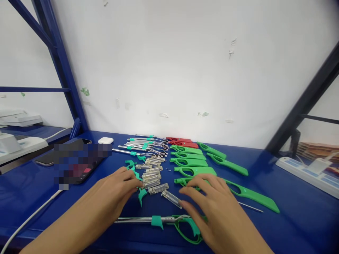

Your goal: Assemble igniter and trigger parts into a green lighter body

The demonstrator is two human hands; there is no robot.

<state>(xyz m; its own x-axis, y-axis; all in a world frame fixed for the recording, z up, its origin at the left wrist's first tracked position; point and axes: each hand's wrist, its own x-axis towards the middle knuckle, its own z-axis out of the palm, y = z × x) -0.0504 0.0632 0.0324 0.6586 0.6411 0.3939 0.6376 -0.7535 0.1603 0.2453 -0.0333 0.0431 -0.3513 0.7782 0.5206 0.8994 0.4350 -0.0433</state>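
Head view: both hands are over a blue table (299,225). Left hand (119,187) has its fingertips bunched at the left edge of the clear tube pile (153,170), beside the teal pieces (142,196); cannot tell if it grips anything, tips hide the spot. Right hand (212,197) is spread, thumb and index parted, thumb at the lower right end of a single tube (171,198); that tube lies slanted just right of the pile, the hand not closed round it. Near edge, between the forearms: a green half-shell (194,242), partly under the right hand, with a teal trigger (194,227) in it and a metal rod (140,220) running out left, teal clip (157,221) on the rod. Behind the pile, more rods (144,145) with wires lie in a bunch. Right of the pile, green shells (189,162) in a column, two red shells (182,144) at its far end, three more green ones farther right. Thin metal shaft (251,206) beside the nearest of those. Left side: dark phone (91,171), partly pixelated, white case (106,140), white cable (31,217). Far right: white power strip (304,173). White wall (169,70) behind.
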